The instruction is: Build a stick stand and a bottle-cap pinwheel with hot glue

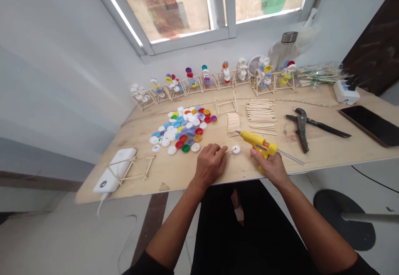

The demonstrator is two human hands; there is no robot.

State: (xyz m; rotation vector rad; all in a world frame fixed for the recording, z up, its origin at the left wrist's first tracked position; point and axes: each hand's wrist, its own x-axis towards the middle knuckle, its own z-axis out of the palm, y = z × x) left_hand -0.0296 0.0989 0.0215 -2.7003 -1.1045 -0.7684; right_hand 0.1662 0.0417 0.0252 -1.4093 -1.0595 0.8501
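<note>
Near the table's front edge, my left hand pinches a short wooden stick whose far end reaches a white bottle cap lying on the table. My right hand is wrapped round the handle of a yellow glue gun, with a clear glue stick coming out of its back. The gun's nozzle points left, above the cap and close to a small stack of short sticks. Colourful bottle caps lie in a loose pile beyond my left hand.
Finished stick frames with caps line the wall. A bare stick frame and longer sticks stand mid-table. Pliers and a phone lie right. At left, another frame leans over a white power bank.
</note>
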